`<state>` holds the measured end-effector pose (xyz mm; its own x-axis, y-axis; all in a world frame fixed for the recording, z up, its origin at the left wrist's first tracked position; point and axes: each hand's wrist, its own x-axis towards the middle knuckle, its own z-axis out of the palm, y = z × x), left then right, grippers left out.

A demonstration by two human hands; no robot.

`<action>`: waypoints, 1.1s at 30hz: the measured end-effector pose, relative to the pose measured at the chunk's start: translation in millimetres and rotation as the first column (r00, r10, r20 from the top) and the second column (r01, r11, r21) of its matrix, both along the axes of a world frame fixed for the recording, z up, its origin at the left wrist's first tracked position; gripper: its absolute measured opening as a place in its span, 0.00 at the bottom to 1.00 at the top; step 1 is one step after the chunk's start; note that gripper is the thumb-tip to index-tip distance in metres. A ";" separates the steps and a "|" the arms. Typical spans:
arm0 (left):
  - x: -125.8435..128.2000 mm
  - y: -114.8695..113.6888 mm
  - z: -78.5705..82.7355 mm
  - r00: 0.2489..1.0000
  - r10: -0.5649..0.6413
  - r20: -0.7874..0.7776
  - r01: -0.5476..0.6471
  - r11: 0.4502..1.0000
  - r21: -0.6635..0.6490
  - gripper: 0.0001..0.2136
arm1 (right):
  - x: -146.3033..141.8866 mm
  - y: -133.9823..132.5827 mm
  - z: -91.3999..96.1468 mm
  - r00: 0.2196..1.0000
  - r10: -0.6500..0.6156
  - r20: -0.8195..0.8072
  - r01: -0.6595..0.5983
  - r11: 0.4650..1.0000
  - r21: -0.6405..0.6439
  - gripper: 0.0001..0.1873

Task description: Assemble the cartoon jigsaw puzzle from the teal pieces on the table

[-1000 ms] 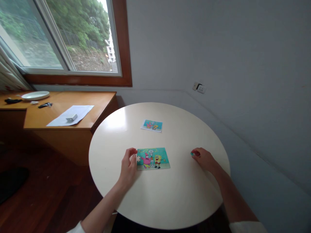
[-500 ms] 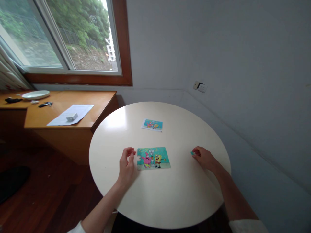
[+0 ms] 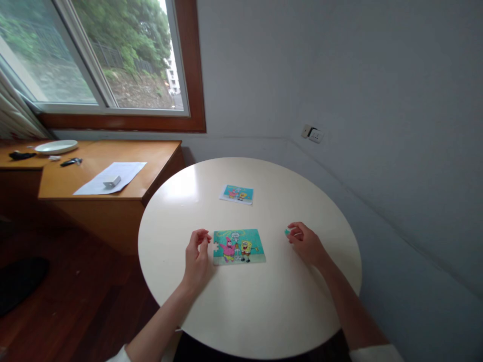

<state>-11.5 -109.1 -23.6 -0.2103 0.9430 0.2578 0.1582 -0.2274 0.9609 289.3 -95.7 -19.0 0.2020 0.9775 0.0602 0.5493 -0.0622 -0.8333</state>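
A colourful cartoon jigsaw puzzle lies flat in the middle of the round white table, with a notch showing on its left edge. My left hand rests just left of that edge, thumb and forefinger pinched together; what they hold, if anything, is too small to see. My right hand is to the right of the puzzle, a hand's width off, fingers closed on a small teal puzzle piece. A smaller picture card with the same cartoon lies farther back on the table.
A wooden desk stands to the left under the window, carrying a sheet of paper, a white plate and small dark items. A wall socket is behind the table. Grey walls close in at the back and right.
My left hand has drawn back a little from the puzzle's left edge. My right hand has moved left, toward the puzzle, with the teal piece.
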 end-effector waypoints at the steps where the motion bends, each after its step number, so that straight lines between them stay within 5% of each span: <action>1: 0.1 0.0 0.3 1.000 -0.001 -0.001 0.001 1.000 -0.001 0.06 | -7.8 1.8 1.7 0.998 0.001 -0.066 0.001 0.999 0.034 0.14; 5: 0.8 -0.8 2.5 1.000 -0.004 -0.006 0.004 1.000 -0.008 0.06 | -48.1 9.6 11.6 0.949 0.114 -0.294 -0.078 0.988 0.132 0.17; 13: 4.3 -2.6 2.3 0.990 -0.048 -0.131 0.042 0.998 -0.047 0.08 | -119.3 7.0 7.4 0.741 0.170 -0.650 -0.205 0.978 0.022 0.19; 24: 8.1 -4.2 1.5 0.899 -0.269 -0.345 0.300 0.953 0.037 0.13 | -131.3 -5.5 1.1 0.663 0.189 -0.725 -0.323 0.945 -0.049 0.20; 33: 8.2 -3.7 -0.8 0.868 -0.319 -0.379 0.353 0.935 0.021 0.11 | -133.1 -3.9 -4.0 0.660 0.242 -0.711 -0.369 0.929 -0.026 0.18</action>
